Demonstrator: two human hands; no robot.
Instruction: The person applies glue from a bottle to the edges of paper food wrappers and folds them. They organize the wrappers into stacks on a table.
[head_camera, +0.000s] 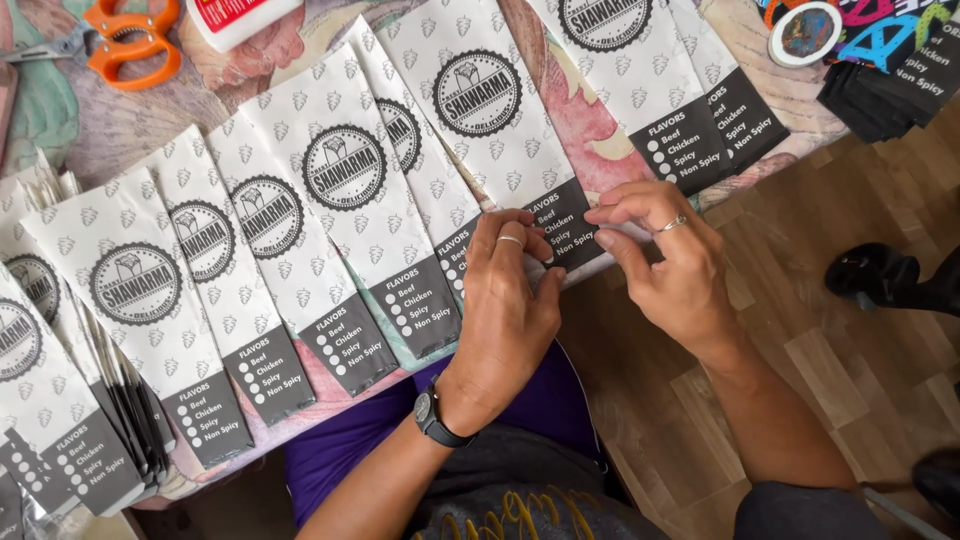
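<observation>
Wood-plank flooring shows beneath you, and the tabletop (150, 120) with its faded floral cover carries a fanned row of long white paper bags, each with a round dark emblem and a black band at its near end. Your hands meet on one paper bag (500, 110) at the tabletop's near edge, the bag lying flat and overlapping its neighbours. Your left hand (510, 290), with a ring and a black wristwatch (432, 412), presses its fingertips on that bag's black band. Your right hand (670, 262), also ringed, pinches the band's corner from just beside it, the grip narrow and closed on the paper. Far beyond the bag lie orange-handled scissors (125, 40). A stack of black sleeves (885, 95) sits well to its right.
</observation>
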